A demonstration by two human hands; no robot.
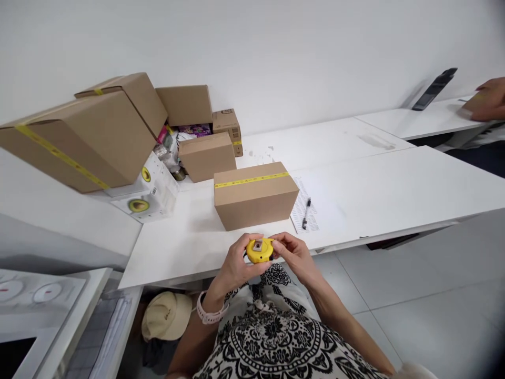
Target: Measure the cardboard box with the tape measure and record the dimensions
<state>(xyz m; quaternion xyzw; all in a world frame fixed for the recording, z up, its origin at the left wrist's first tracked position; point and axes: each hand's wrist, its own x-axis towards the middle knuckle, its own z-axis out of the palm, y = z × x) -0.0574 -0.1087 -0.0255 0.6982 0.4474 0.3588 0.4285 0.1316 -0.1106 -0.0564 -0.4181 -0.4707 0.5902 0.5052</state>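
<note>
My left hand (235, 262) is wrapped round a small yellow tape measure (259, 250), held just in front of my chest at the table's near edge. My right hand (294, 252) pinches the tape measure's right side with thumb and fingertips. A pale watch sits on my left wrist. Directly beyond the hands a closed cardboard box (254, 197) with a yellow tape strip across its top stands on the white table (394, 189). To the right of the box lies a printed sheet (305, 213) with a pen (305, 211) on it.
Several cardboard boxes (90, 134) are piled at the back left over a white avocado-print box (148, 195). A beige cap (168, 315) lies under the table. Another person's hand (489, 100) rests on a far table at the right, near a dark device (434, 88).
</note>
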